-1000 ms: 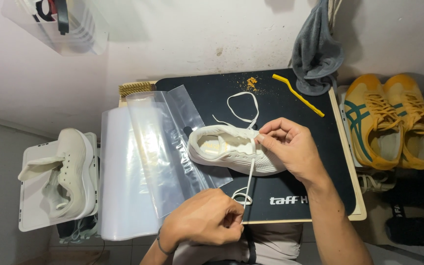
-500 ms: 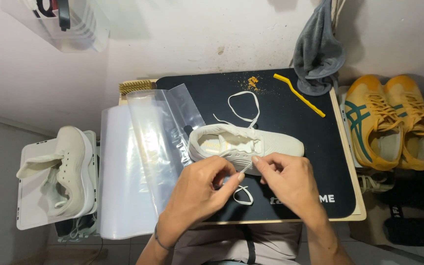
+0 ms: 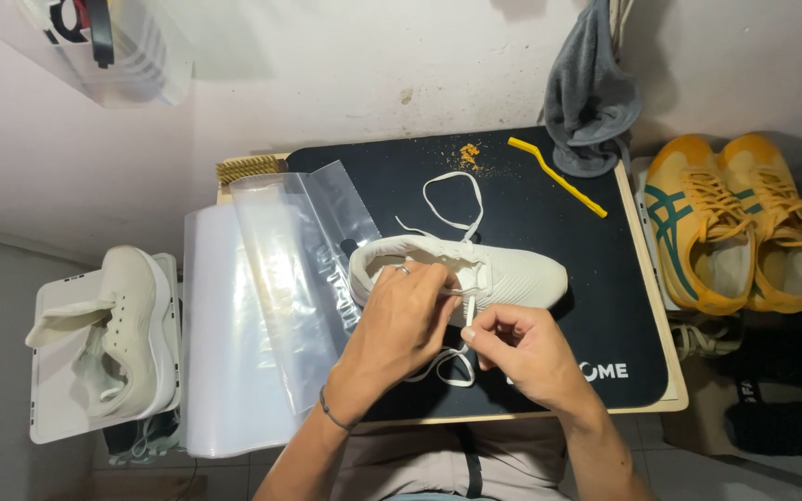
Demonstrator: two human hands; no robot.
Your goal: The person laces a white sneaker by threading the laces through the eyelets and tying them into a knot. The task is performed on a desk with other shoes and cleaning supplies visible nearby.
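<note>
A white sneaker (image 3: 512,275) lies on its side on a black mat (image 3: 549,223), toe pointing right. My left hand (image 3: 406,320) rests on the shoe's opening and eyelet area, fingers curled against it. My right hand (image 3: 517,348) sits just below the shoe, pinching the tip of the white shoelace (image 3: 469,311) between thumb and forefinger. One loop of the lace (image 3: 452,199) trails on the mat behind the shoe, and another loop (image 3: 446,369) lies between my wrists.
Clear plastic sheets (image 3: 271,278) lie left of the mat. A second white sneaker (image 3: 118,329) rests on a white tray at far left. Yellow sneakers (image 3: 730,218) stand at right. A yellow brush (image 3: 557,176), orange crumbs (image 3: 468,153) and a grey cloth (image 3: 591,88) are at the back.
My left hand rose from the table's front edge onto the shoe. My right hand drew down off the shoe and now pinches the lace tip below it.
</note>
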